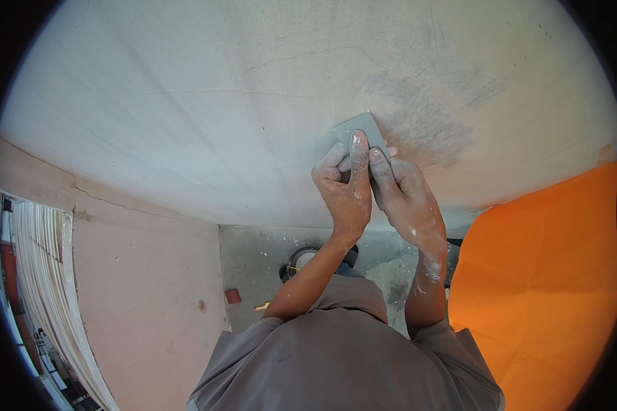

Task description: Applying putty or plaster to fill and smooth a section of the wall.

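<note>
A flat grey rectangular piece is pinched between my two hands, close to a pale wall. Whether it is a sanding sheet or a thin scraper I cannot tell. My left hand is closed on its left side, thumb stretched up over its face. My right hand grips the lower right edge, its thumb beside the left one. White dust coats the fingers of both hands. To the right of the piece, the wall carries a dark, scratched patch; thin cracks run across the surface further left.
An orange sheet hangs on the right. At the left stands a pinkish wall with a crack, and beyond it long pale strips. On the speckled grey floor lie a dark red square and a yellow-and-red-handled tool.
</note>
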Action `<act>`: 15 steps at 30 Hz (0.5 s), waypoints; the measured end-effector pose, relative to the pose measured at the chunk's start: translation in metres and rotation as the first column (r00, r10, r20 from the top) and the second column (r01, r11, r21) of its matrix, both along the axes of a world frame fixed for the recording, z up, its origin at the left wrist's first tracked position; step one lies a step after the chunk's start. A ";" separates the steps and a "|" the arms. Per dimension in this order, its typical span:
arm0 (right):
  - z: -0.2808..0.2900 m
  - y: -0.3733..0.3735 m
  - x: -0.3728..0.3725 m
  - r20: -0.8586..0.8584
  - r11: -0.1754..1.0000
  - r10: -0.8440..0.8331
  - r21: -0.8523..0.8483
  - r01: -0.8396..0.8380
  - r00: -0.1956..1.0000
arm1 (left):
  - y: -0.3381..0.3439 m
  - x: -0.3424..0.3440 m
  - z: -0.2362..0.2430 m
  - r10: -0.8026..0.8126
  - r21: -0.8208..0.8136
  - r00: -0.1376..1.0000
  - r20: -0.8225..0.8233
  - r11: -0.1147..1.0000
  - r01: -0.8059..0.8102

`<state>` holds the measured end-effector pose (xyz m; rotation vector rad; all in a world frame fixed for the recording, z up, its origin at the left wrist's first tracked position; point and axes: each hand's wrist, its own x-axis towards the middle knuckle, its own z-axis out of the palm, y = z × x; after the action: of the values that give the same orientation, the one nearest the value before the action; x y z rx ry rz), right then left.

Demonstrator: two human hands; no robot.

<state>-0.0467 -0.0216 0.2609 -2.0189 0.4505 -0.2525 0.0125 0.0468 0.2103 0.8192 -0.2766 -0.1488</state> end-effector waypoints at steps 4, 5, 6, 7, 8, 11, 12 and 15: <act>-0.011 -0.006 -0.001 0.061 0.999 0.043 -0.012 -0.042 0.997 | -0.004 0.001 -0.008 0.035 -0.010 0.999 0.025 0.999 -0.035; -0.014 -0.008 -0.004 0.063 0.999 0.050 -0.011 -0.049 0.997 | -0.004 -0.004 -0.014 0.008 0.008 1.000 0.012 1.000 -0.008; -0.016 -0.007 -0.009 0.058 0.999 0.026 -0.030 -0.024 0.998 | -0.004 -0.006 -0.016 -0.021 0.027 1.000 -0.004 0.999 0.021; -0.018 -0.007 -0.010 0.053 0.999 0.002 -0.050 0.001 0.999 | -0.004 -0.004 -0.017 -0.016 0.029 1.000 -0.004 0.999 0.016; -0.019 -0.006 -0.007 0.053 0.999 0.007 -0.049 -0.004 0.999 | -0.003 -0.001 -0.016 -0.019 0.049 1.000 0.010 0.999 0.019; -0.017 -0.002 0.003 0.087 1.000 -0.006 0.000 0.006 0.996 | -0.003 0.008 -0.004 0.004 0.047 0.999 0.039 0.999 -0.005; -0.013 0.002 0.007 0.098 1.000 -0.004 0.016 0.002 0.995 | 0.001 0.011 0.001 0.037 0.030 0.998 0.055 0.999 -0.039; -0.017 0.009 0.006 0.124 0.999 -0.004 0.052 -0.003 0.992 | 0.009 0.010 -0.002 0.024 0.063 0.997 0.070 0.998 -0.028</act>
<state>-0.0405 -0.0130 0.2438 -1.9399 0.3759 -0.3605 0.0223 0.0562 0.2088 0.8920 -0.3277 -0.1056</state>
